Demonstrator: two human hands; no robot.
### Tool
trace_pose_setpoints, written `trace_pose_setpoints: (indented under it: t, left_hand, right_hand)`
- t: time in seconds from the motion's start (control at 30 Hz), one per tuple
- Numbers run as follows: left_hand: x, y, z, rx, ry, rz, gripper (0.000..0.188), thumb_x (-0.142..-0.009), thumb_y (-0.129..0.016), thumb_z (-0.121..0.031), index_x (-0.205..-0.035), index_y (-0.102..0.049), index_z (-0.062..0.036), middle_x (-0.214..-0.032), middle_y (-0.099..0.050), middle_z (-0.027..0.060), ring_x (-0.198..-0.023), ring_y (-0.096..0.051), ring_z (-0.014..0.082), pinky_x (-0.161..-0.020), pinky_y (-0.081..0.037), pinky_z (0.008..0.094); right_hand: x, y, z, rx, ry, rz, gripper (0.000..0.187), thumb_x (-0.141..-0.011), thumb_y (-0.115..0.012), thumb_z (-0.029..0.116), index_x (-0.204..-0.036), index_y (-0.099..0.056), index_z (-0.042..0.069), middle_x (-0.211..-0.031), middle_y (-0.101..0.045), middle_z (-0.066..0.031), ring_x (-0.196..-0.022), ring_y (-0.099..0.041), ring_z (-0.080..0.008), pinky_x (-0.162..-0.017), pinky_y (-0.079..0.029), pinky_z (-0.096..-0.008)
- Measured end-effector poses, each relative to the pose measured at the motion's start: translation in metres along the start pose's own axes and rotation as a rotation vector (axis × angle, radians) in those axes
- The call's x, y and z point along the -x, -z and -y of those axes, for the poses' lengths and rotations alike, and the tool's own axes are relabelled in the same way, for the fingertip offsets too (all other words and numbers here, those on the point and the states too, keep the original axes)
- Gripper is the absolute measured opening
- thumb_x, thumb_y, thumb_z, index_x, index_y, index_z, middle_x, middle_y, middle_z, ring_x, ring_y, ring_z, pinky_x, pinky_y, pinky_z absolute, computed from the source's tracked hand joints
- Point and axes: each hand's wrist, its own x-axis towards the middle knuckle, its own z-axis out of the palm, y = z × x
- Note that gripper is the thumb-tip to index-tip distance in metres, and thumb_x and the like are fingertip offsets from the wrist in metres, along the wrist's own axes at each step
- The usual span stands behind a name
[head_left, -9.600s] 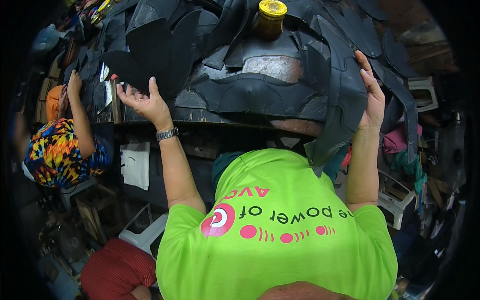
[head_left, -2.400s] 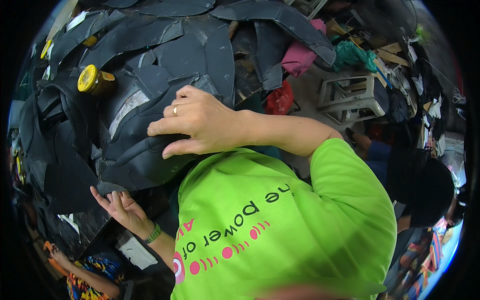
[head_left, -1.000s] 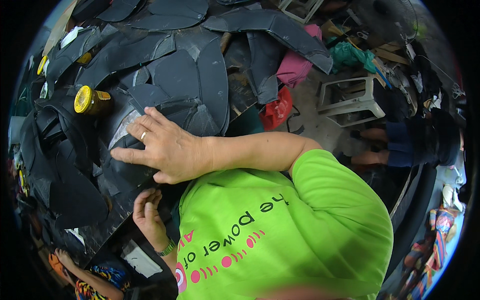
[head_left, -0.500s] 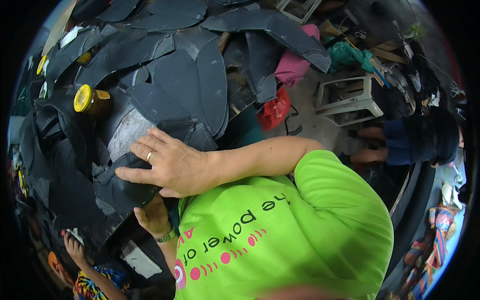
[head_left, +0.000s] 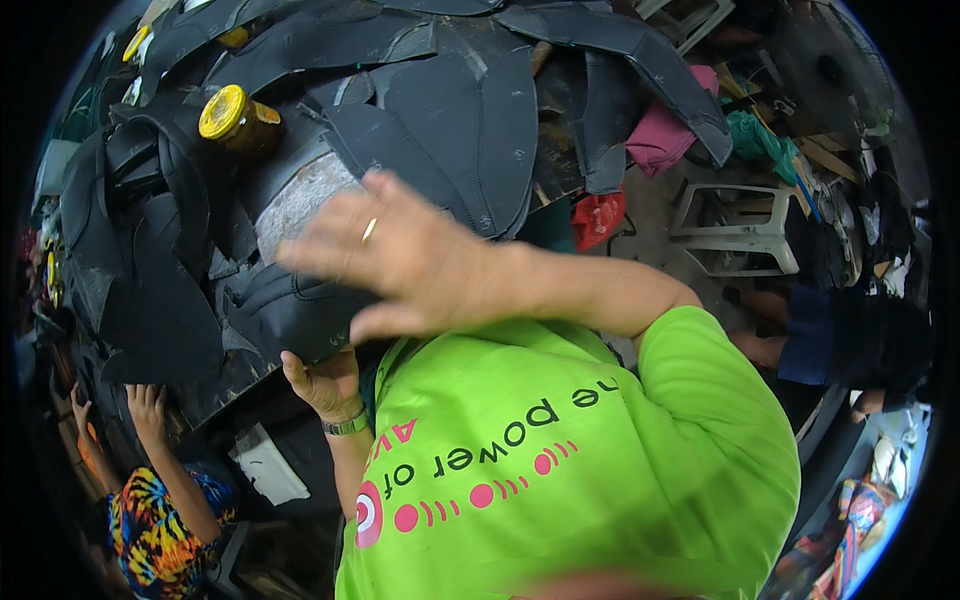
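A padded black stitched panel [head_left: 300, 315] lies bent at the near edge of the worktable. My left hand [head_left: 328, 385], with a watch at its wrist, is at the panel's near edge; its thumb points up and its fingers go out of sight under the panel. Above the panel's right side my right hand [head_left: 410, 255], a ring on one finger, is spread open and blurred by motion. It appears to hold nothing. Just beyond it is a grey, rough bare patch [head_left: 300, 200] on the table.
Several flat black panels [head_left: 460, 130] cover the table. A yellow-lidded jar [head_left: 238, 120] stands among them. A co-worker's hands [head_left: 148, 412] are at the table's edge on the left. To the right are a plastic stool [head_left: 740, 225], pink cloth [head_left: 665, 135] and another person [head_left: 840, 335].
My right hand, earlier resting on the panel with fingers spread, has moved off to the right and blurs. My left hand stays at the panel's edge. The whole view has shifted.
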Motion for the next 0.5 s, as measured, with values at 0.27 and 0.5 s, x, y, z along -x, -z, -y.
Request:
trace_pose_setpoints:
  t: [0.27, 0.5]
  left_hand:
    - [0.014, 0.023, -0.002, -0.011, -0.038, 0.084, 0.067, -0.086, -0.068, -0.054, -0.137, -0.057, -0.0118, -0.143, -0.056, 0.0089, -0.134, -0.048, 0.0318, -0.113, -0.032, 0.0562]
    - [0.024, 0.015, -0.016, 0.072, -0.111, 0.062, 0.079, -0.087, -0.062, -0.063, -0.144, -0.05, -0.0089, -0.147, -0.05, 0.0114, -0.138, -0.043, 0.0343, -0.116, -0.028, 0.0557]
  right_hand:
    - [0.003, 0.057, -0.117, 0.548, -0.433, -0.015, 0.068, -0.082, -0.075, 0.021, -0.143, -0.047, 0.011, -0.136, -0.055, -0.0182, -0.129, -0.049, -0.037, -0.111, -0.036, -0.0451]
    - [0.005, 0.064, -0.146, 0.477, -0.369, -0.047, 0.072, -0.076, -0.081, 0.032, -0.141, -0.052, 0.017, -0.132, -0.058, -0.0211, -0.123, -0.054, -0.0364, -0.107, -0.038, -0.0463]
